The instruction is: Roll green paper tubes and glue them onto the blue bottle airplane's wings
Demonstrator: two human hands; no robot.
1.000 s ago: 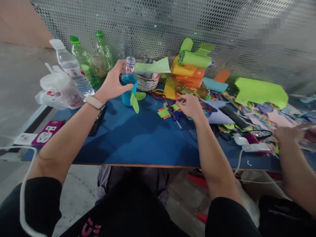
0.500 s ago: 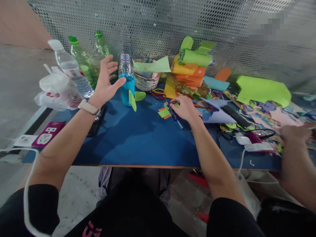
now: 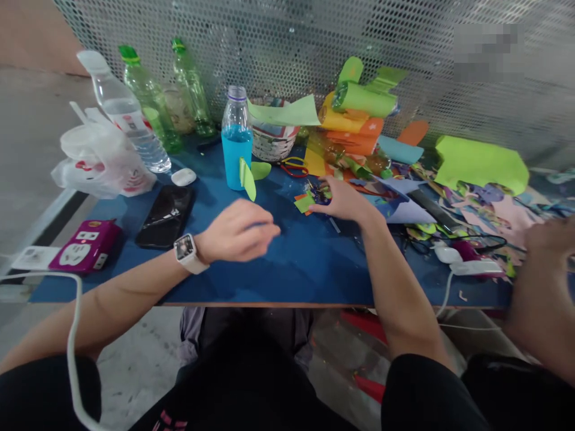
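My left hand [image 3: 240, 230] is over the bare blue table, palm down, with loosely curled fingers and a gap beside the thumb; nothing shows in it. Behind it stands a clear bottle [image 3: 236, 149] wrapped in blue paper, with green paper fins [image 3: 251, 175] low on its side. My right hand [image 3: 344, 200] cups a small heap of scraps [image 3: 318, 193], thumb and fingers apart. Green and orange paper pieces [image 3: 304, 203] lie by its thumb. Its fingertips are partly hidden among the scraps.
A phone [image 3: 165, 215], a white case [image 3: 184, 176], a purple power socket [image 3: 85, 245] and upright bottles [image 3: 150, 108] are on the left. A woven basket [image 3: 274, 140] and red-and-yellow scissors [image 3: 294, 167] lie behind. Paper scraps [image 3: 485, 209] and another person's hand [image 3: 550, 236] are at right.
My left hand has moved from beside the blue-wrapped bottle down and right over the table. My right hand has opened its thumb and fingers wider around the scraps.
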